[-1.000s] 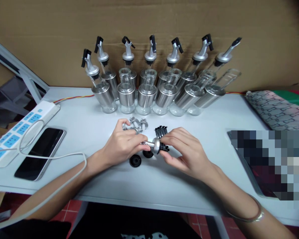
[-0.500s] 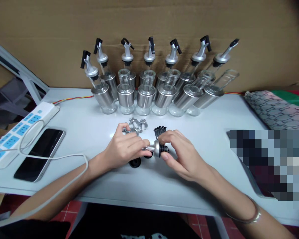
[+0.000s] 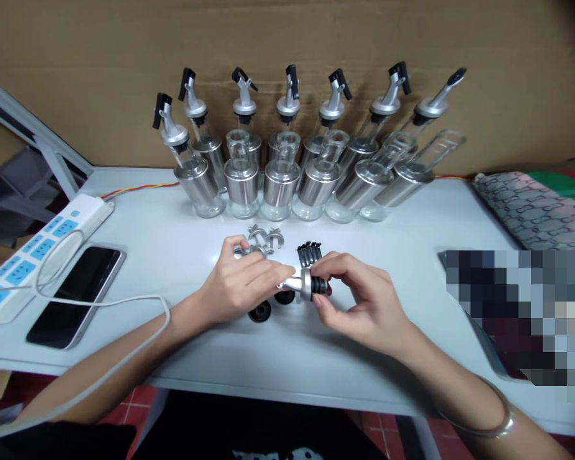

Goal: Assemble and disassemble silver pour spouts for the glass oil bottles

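- The slim, collared pourer [image 3: 306,284] is coloured silver, its ribbed stopper [image 3: 319,285] black.
- The long white plastic power strip [image 3: 88,209], left, is patched with blue.
- Far right, greyish cloth [image 3: 531,207] is patterned with dark loops.

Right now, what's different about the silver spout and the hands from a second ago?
The silver spout and its black stopper have shifted slightly to the right. The left hand's fingertips and the right hand moved a bit that way too. Neither hand let go. The bottles, loose silver parts, black pieces and phone stayed put.
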### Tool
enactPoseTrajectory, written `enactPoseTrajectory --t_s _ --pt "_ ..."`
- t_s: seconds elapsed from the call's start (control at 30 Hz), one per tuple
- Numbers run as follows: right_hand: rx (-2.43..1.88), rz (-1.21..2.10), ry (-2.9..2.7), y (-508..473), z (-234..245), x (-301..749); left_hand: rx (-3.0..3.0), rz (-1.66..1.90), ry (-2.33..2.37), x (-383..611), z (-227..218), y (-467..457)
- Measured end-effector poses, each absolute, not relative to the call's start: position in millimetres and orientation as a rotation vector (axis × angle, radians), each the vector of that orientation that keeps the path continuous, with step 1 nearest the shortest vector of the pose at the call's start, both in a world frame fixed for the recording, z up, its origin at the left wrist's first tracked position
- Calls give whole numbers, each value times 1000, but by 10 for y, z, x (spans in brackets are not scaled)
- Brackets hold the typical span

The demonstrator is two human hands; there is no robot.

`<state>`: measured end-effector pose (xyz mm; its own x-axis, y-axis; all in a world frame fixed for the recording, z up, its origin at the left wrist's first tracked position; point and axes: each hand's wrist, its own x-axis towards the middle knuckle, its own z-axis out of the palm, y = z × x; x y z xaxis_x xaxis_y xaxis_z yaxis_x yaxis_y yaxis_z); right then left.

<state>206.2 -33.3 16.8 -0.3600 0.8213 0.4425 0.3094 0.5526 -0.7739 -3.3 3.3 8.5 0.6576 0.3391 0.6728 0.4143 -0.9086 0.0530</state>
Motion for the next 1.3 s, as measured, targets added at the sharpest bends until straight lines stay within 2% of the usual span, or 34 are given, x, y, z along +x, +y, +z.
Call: enactPoseTrajectory --t_s 0.3,0.5,0.87,1.3 --pt "-839 789 -1955 -364 182 2067 -2814 -1113 -545 -42 110 15" --pt "-869 775 -1956 -351 138 2061 -2981 -1037 -685 -71 137 26" --pt "-808 419 -2134 -325 223 2101 -3178 -978 -775 -103 204 80" --pt "-662 207 -2232 -319 245 2047 -3633 -981 -976 -136 276 111"
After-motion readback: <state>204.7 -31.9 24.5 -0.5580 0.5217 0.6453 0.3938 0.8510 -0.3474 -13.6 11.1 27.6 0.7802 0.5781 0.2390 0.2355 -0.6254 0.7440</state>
